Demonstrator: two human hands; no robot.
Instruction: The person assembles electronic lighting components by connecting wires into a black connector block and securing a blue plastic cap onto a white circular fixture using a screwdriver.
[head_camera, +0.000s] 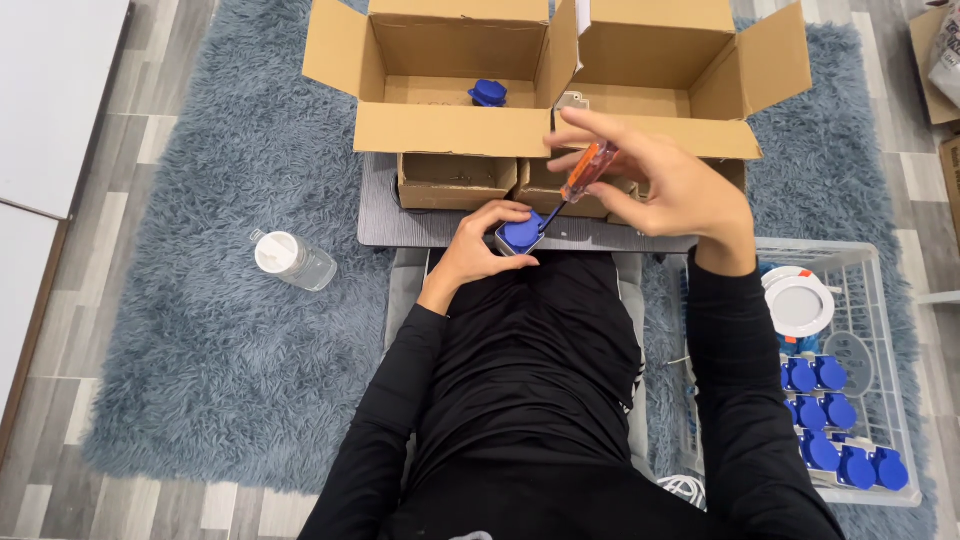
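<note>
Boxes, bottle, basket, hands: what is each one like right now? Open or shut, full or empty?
Left cardboard box: flaps open, one blue socket inside.
Right cardboard box: flaps open.
Water bottle: lying on the rug, cap on.
White basket: partly filled with blue sockets.
Left hand: grip closed on a blue socket.
Right hand: grip closed on an orange screwdriver, tip at the socket.

one head view, looking steeply down, close over the lap

Bright, even indoor light; soft shadows only inside the cardboard boxes (450, 60); sharp focus, slight wide-angle bending at edges.
</note>
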